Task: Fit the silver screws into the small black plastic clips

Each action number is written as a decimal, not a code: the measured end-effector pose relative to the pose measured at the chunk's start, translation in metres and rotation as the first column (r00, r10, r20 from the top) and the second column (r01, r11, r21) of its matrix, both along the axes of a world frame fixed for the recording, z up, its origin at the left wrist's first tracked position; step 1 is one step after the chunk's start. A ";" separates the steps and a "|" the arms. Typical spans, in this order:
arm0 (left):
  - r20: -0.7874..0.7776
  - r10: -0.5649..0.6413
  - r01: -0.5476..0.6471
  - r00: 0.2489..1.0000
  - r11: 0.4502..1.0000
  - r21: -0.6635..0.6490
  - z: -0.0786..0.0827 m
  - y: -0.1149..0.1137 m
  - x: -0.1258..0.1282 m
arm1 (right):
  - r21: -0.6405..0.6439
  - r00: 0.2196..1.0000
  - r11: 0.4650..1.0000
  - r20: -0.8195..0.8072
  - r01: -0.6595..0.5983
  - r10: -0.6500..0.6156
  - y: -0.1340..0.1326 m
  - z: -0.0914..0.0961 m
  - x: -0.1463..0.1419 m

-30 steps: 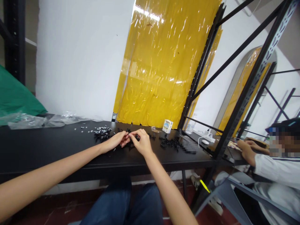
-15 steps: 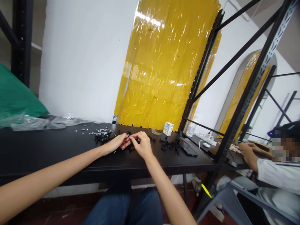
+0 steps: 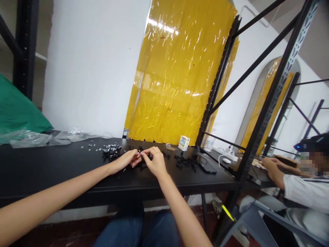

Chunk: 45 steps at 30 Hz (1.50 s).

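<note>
My left hand [image 3: 128, 159] and my right hand [image 3: 154, 160] meet fingertip to fingertip over the black table [image 3: 56, 164]. Both are pinched on a small black part [image 3: 141, 155] held between them, too small to name. A heap of small black and silver parts [image 3: 111, 150] lies just left of my left hand. Another heap of black parts [image 3: 186, 161] lies right of my right hand.
Clear plastic bags [image 3: 38, 138] and a green sheet [image 3: 17, 111] sit at the table's far left. A small white carton [image 3: 184, 142] stands by the yellow film-covered panel [image 3: 177, 79]. A black rack post [image 3: 267, 103] rises on the right. Another person [image 3: 295, 181] sits beyond it.
My hands stay together on the small part with slight finger shifts. The view has drifted a little.
</note>
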<state>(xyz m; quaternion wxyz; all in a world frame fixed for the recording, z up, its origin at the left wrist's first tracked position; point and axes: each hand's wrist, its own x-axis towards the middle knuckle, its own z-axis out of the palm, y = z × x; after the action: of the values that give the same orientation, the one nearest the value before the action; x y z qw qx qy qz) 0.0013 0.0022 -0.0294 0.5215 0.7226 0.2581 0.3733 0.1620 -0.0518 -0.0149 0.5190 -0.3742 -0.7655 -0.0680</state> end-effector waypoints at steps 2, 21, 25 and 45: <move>-0.001 -0.028 0.028 1.000 0.999 -0.035 0.004 -0.004 0.001 | -0.003 1.000 1.000 0.005 0.002 -0.002 0.000 0.000 0.000; -0.242 0.313 -0.171 0.918 0.865 0.471 0.032 -0.022 -0.008 | 0.011 0.991 0.992 -0.050 0.128 -0.127 0.000 0.002 0.002; -0.560 0.267 0.151 0.784 0.793 0.590 0.049 -0.042 -0.028 | 0.016 0.969 0.980 -0.158 0.196 -0.191 0.003 0.007 0.021; -0.701 0.024 0.221 0.713 0.941 0.256 0.058 -0.029 -0.059 | -0.324 0.691 0.834 -0.467 0.447 -0.552 -0.016 -0.014 0.209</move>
<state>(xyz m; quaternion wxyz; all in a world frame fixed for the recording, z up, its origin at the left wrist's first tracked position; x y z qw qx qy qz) -0.0573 -0.0267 0.0286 0.2807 0.8971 0.3310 0.0827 0.3709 -0.0681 -0.0289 0.6381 -0.6185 -0.4577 -0.0270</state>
